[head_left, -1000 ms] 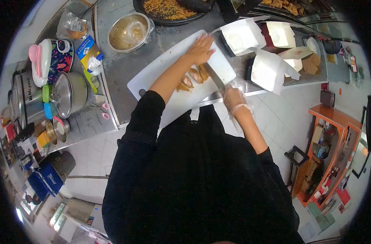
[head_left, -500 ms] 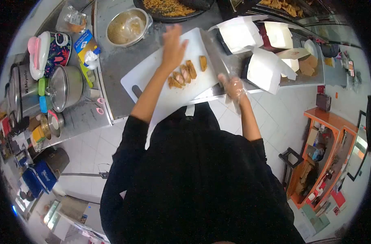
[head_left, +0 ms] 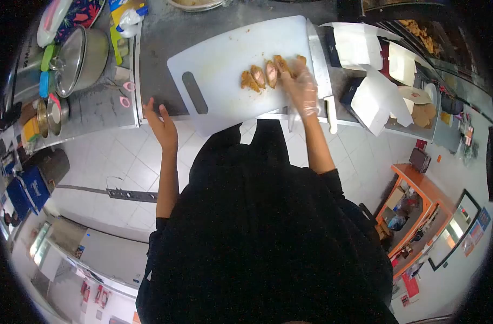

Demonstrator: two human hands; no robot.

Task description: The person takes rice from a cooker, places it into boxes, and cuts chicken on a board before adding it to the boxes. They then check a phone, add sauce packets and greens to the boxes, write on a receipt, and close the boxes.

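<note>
My bare left hand (head_left: pixel 162 128) hangs at the front edge of the counter, left of the cutting board, its fingers apart and holding nothing. My right hand (head_left: pixel 301 93), in a clear plastic glove, is over the right part of the white cutting board (head_left: pixel 219 65). Its blurred fingertips are right at the slices of breaded chicken (head_left: pixel 272 73), and I cannot tell whether they grip a piece. Several slices lie in a row, some showing pale cut meat. A large knife (head_left: pixel 332 114) lies along the board's right edge, its white handle toward me.
Open white takeaway boxes (head_left: pixel 368 100) stand right of the knife. A lidded steel pot (head_left: pixel 84 60) and pink-handled scissors (head_left: pixel 126 94) are on the left counter. A metal bowl (head_left: pixel 195 4) sits behind the board. An orange shelf unit (head_left: pixel 414 200) stands to the right.
The knife has left my right hand and lies beside the board. My right hand has moved onto the chicken slices. My left hand has pulled back from over the board to the counter's edge.
</note>
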